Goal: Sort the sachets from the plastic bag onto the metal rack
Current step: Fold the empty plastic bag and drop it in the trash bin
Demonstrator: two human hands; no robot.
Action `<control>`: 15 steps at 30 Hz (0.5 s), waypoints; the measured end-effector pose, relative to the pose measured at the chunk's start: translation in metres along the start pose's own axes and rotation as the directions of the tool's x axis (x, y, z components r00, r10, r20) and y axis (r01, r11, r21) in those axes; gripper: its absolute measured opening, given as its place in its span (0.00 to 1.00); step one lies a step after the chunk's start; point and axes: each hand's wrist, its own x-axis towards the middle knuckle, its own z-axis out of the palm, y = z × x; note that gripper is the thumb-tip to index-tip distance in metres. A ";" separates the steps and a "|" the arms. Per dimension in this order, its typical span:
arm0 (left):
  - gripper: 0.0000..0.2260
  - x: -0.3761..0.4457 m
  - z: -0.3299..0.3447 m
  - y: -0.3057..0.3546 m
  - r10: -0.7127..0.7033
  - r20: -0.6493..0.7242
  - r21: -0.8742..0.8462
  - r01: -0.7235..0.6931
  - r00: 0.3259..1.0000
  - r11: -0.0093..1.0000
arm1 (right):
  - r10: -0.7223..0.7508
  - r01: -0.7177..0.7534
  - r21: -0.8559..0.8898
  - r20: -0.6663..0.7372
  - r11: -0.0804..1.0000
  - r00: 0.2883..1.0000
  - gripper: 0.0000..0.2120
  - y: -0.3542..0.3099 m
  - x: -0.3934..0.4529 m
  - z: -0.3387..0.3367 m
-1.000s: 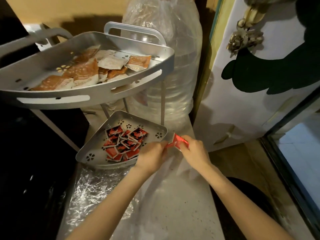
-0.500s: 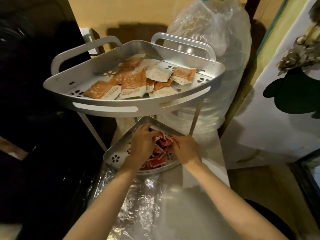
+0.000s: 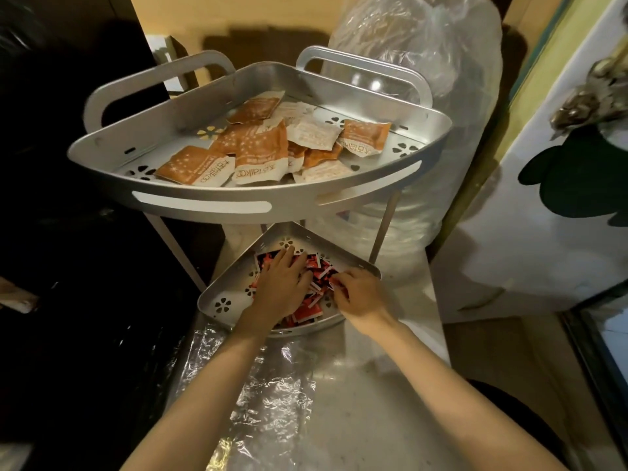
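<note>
Red sachets [image 3: 307,312] fill lower tray [image 3: 217,302] under spread left fingers [image 3: 289,261]; right fingers [image 3: 339,278] pinch one.

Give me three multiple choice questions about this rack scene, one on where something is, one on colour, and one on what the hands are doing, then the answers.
1. Where do the orange and white sachets lie?
A. on the upper shelf
B. on the lower shelf
C. on the counter

2. What colour are most of the small sachets on the lower shelf?
A. blue
B. red
C. green

3. What is the left hand doing?
A. gripping a rack handle
B. lying spread on the small sachets
C. hanging at the person's side

Answers:
1. A, they lie inside the upper shelf, above the hands.
2. B, red packets show around both hands.
3. B, its fingers lie flat on the pile, beside the right hand.
</note>
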 end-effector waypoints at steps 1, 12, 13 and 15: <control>0.21 -0.004 -0.002 0.000 0.007 -0.019 -0.030 -0.008 1.000 1.000 | 0.010 -0.010 0.010 -0.002 1.000 1.000 0.13 0.000 -0.001 -0.001; 0.17 -0.073 -0.029 -0.002 -0.049 -0.199 -0.322 -0.018 0.979 0.946 | -0.030 0.046 0.140 -0.112 0.989 0.993 0.15 -0.028 -0.028 -0.010; 0.16 -0.081 -0.030 -0.005 -0.043 -0.225 -0.334 -0.035 0.973 0.942 | -0.043 0.071 0.202 -0.144 0.977 0.989 0.18 -0.032 -0.035 -0.008; 0.16 -0.099 -0.028 -0.012 -0.024 -0.296 -0.330 -0.078 0.955 0.941 | -0.039 0.100 0.316 -0.194 0.943 0.980 0.21 -0.040 -0.051 -0.005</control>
